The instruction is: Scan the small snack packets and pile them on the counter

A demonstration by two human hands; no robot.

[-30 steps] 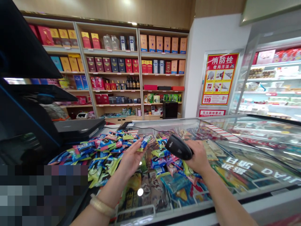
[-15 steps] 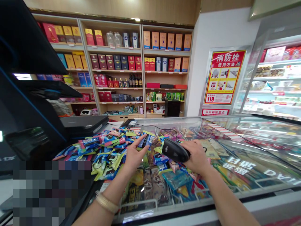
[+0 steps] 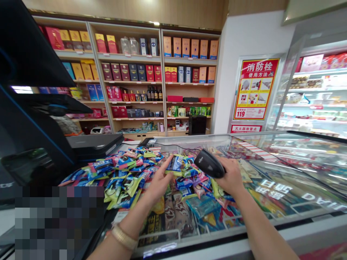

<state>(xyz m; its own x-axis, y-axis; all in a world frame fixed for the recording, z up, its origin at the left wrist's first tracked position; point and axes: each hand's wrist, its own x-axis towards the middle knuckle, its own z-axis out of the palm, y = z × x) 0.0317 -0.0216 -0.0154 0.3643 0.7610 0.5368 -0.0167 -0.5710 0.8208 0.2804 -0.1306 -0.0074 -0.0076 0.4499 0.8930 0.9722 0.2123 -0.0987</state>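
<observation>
Snack packets (image 3: 130, 185) lie heaped left of center; mid-frame, the left hand (image 3: 160, 177) touches a blue-and-green packet (image 3: 176, 164), its grip unclear, while just right a black barcode scanner (image 3: 209, 164) is clasped in the right hand (image 3: 232, 176) above a glass-topped freezer (image 3: 298, 231).

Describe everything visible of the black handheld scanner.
The black scanner, seemingly hard plastic, has a broad, rounded head with small pale lettering. The right hand grips it, hiding most of the handle. It is held tilted, head leftward, in front of colourful snack packets; whether the cord behind joins it is unclear.
</observation>
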